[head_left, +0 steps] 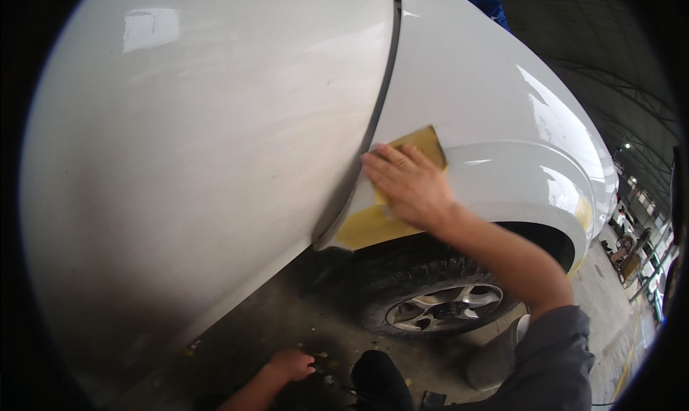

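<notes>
My right hand [413, 185] lies with its fingers flat over a yellow sheet of sandpaper [433, 147], pressing it to the white car's rear quarter panel [470, 113] just above the wheel arch. Part of the sheet is hidden under the palm, and the hand is slightly blurred. Below it, a yellowish patch [369, 230] covers the panel's lower corner beside the door edge. My left hand [293, 366] hangs low near the floor with its fingers curled in, apart from the car; nothing shows in it.
The white car door [208, 145] fills the left, split from the panel by a dark gap [387, 74]. A tyre with an alloy wheel [445, 307] sits under the arch. A grey cylindrical container [495, 361] stands by my right arm. My dark-clad knee [380, 379] is below.
</notes>
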